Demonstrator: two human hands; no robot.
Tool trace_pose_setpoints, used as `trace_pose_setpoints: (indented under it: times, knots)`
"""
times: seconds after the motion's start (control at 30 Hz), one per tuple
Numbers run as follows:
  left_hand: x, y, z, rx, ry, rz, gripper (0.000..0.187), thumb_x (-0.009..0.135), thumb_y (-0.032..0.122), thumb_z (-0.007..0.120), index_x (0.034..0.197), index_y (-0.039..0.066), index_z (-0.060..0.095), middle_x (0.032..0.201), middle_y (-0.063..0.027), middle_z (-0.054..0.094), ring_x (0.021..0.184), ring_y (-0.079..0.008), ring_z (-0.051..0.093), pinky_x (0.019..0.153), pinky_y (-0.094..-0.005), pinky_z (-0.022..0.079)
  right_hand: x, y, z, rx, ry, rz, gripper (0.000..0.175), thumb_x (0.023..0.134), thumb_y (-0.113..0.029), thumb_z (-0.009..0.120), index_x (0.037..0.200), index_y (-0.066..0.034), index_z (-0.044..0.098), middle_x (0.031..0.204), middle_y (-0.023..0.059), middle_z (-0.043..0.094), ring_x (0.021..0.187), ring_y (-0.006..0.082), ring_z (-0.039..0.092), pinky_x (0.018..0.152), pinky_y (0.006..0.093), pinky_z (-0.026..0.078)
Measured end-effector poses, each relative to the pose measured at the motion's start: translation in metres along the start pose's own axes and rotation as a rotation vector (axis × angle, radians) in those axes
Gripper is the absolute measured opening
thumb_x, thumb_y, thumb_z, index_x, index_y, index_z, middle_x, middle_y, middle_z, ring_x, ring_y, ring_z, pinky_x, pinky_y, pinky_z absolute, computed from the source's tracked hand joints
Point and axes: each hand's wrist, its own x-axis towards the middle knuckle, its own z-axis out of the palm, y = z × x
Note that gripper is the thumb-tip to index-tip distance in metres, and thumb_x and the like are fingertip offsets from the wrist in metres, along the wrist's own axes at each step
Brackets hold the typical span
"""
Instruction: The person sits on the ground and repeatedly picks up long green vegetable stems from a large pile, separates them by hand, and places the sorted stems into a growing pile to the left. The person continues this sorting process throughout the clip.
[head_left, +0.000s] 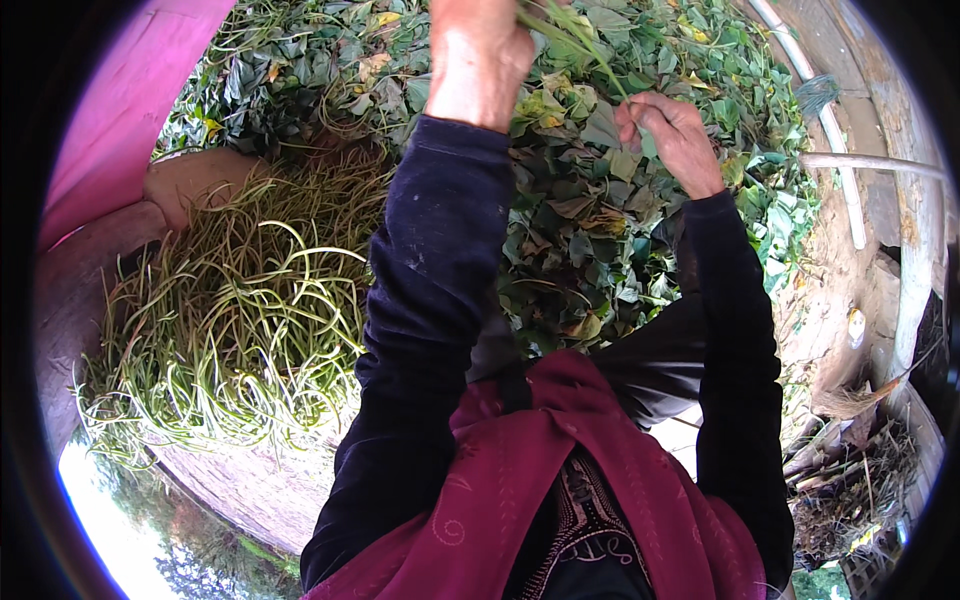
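My right hand (671, 139) pinches the end of a thin green stem between thumb and fingers, and a green leaf (649, 144) shows just under the fingertips. From there the green stems (581, 37) run up to my left hand (480, 56), which grips them at the top edge of the picture. The fingers of that hand are cut off by the frame. Beneath both hands spreads a thick heap of leafy vines (585, 202), mostly green with some yellowed and wilted leaves.
To the left lies a big pile of leafless green stalks (262, 322), beside an earthen ledge (94, 292) and a pink cloth (142, 90). Along the right are a pale pole (840, 142), a thin stick (874, 162), a log (916, 247) and dry plant litter (847, 495).
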Motion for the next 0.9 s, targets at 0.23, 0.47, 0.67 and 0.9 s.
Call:
trace_pose_setpoints:
  times: [0.23, 0.47, 0.67, 0.9]
  knots:
    - [-0.003, 0.006, 0.006, 0.047, 0.000, 0.066, 0.018, 0.093, 0.017, 0.047, 0.082, 0.004, 0.054, 0.059, 0.0024, 0.042, 0.044, -0.0067, 0.033, 0.040, -0.0210, 0.025, -0.026, 0.071, 0.035, -0.871, -0.532, 0.287, 0.020, 0.075, -0.018, 0.054, 0.083, -0.0033, 0.065, 0.085, 0.0161, 0.064, 0.083, 0.0330, 0.062, 0.072, 0.0421, 0.050]
    - [-0.005, 0.012, 0.007, 0.190, 0.079, 0.116, 0.014, 0.083, 0.017, 0.062, 0.072, 0.010, 0.057, 0.048, 0.0076, 0.030, 0.037, -0.0057, 0.024, 0.037, -0.0226, 0.018, -0.116, 0.161, 0.107, -1.244, -1.033, 0.355, 0.025, 0.074, -0.021, 0.058, 0.093, -0.0084, 0.066, 0.095, 0.0128, 0.065, 0.090, 0.0304, 0.062, 0.071, 0.0410, 0.051]
    - [-0.007, 0.019, 0.004, 0.134, -0.009, 0.004, 0.018, 0.089, 0.020, 0.055, 0.085, 0.003, 0.060, 0.048, 0.0068, 0.030, 0.038, -0.0050, 0.024, 0.037, -0.0215, 0.018, -0.110, 0.169, 0.103, -1.028, -0.994, 0.468, 0.027, 0.071, -0.028, 0.062, 0.089, -0.0079, 0.068, 0.091, 0.0158, 0.065, 0.088, 0.0301, 0.063, 0.071, 0.0407, 0.051]
    - [-0.007, 0.020, 0.002, 0.117, -0.024, 0.014, 0.021, 0.091, 0.017, 0.048, 0.088, -0.001, 0.059, 0.048, 0.0056, 0.031, 0.038, -0.0054, 0.025, 0.037, -0.0214, 0.020, -0.114, 0.166, 0.099, -1.140, -0.812, 0.237, 0.023, 0.071, -0.027, 0.060, 0.080, -0.0063, 0.066, 0.082, 0.0153, 0.065, 0.080, 0.0308, 0.064, 0.066, 0.0398, 0.051]
